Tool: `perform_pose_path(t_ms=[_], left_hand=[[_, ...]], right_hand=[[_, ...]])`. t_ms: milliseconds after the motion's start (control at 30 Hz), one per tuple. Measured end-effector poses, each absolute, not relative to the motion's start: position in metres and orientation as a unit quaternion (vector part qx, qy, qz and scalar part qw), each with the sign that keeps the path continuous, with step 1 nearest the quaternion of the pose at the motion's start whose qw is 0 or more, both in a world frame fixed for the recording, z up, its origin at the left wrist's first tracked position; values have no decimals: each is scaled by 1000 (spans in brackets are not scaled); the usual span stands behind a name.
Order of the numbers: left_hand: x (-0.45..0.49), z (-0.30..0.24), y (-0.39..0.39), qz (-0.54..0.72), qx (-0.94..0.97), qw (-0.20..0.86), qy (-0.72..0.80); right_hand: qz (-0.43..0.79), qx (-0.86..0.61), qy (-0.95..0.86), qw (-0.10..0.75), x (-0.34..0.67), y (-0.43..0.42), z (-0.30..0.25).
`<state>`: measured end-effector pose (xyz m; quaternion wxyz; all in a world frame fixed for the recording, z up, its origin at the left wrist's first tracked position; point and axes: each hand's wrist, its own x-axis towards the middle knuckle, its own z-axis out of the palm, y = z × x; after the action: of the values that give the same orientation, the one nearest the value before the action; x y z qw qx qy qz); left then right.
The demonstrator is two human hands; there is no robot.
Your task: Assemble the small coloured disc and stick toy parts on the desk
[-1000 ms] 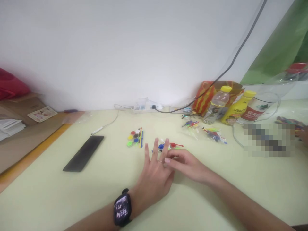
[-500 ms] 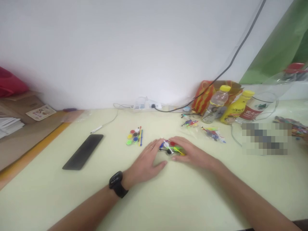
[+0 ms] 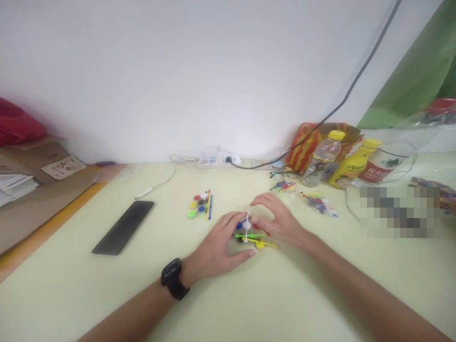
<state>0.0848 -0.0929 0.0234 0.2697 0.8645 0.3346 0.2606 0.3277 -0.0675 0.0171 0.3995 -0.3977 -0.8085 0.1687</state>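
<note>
Small coloured plastic discs and arrow-shaped pieces lie in a loose cluster on the table between my hands. In it I see a white arrow point(image 3: 247, 232), a green arrow point(image 3: 256, 235), a blue disc point(image 3: 239, 225) and a yellow disc point(image 3: 260, 244). My left hand point(image 3: 225, 244) rests along the cluster's left side, open, thumb apart from the outstretched fingers. Over its right side hovers my right hand point(image 3: 280, 221), open, with a gap between thumb and curved forefinger. The right hand partly covers a red disc point(image 3: 255, 226). Whether either hand touches a piece is hard to tell.
A tidy group of discs and arrows point(image 3: 201, 205) lies further left, beyond a black phone point(image 3: 123, 228). Bagged coloured pieces point(image 3: 318, 203) lie at the right, before a clear bottle point(image 3: 322, 159) and a yellow bottle point(image 3: 354, 164). A power strip point(image 3: 217, 159) stands against the wall.
My right hand has lifted and its thumb and forefinger have spread apart. The pieces are spread further toward me, and the white arrow has turned to point away from me.
</note>
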Motion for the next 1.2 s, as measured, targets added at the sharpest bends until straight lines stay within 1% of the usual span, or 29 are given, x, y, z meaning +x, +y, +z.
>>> perform_pose_path(t_ms=[100,167,233,300,400,500,533,600,700,767,867,900,933,1000,1067,1133,1200], left_hand=[[84,26,-94,249,871,254,338],[83,27,-95,249,873,243,342],[83,27,-95,258,871,230,349],[83,27,-95,277,865,217,357],[83,25,-95,304,856,204,365],[83,24,-95,331,848,189,368],[83,25,-96,343,845,183,367],[83,27,-96,365,838,169,369],[86,32,-94,398,816,153,390],[88,37,-90,419,797,146,409],[91,50,-78,433,783,141,424],[91,58,-73,434,783,142,423],[92,67,-66,446,780,139,417],[93,90,-53,453,781,148,403],[97,116,-41,422,802,182,382],[102,139,-34,353,834,228,357],[108,153,-31,286,859,277,323]], right_hand=[[98,-442,-786,422,342,-37,27],[17,-488,-768,414,354,-10,30],[-60,-541,-746,384,365,18,29],[-107,-579,-735,336,375,42,27],[-127,-598,-750,252,383,68,27],[-122,-600,-761,214,387,83,36],[-126,-599,-760,219,388,85,41],[-147,-588,-753,256,389,84,56],[-185,-559,-725,356,390,70,85],[-188,-541,-704,419,389,51,105],[-141,-528,-666,507,387,13,134],[-98,-517,-663,533,386,1,142],[-52,-510,-667,541,385,-11,149],[36,-495,-702,511,380,-31,161],[132,-465,-745,460,372,-44,169],[210,-428,-777,411,361,-50,173],[261,-396,-794,380,350,-52,173]])
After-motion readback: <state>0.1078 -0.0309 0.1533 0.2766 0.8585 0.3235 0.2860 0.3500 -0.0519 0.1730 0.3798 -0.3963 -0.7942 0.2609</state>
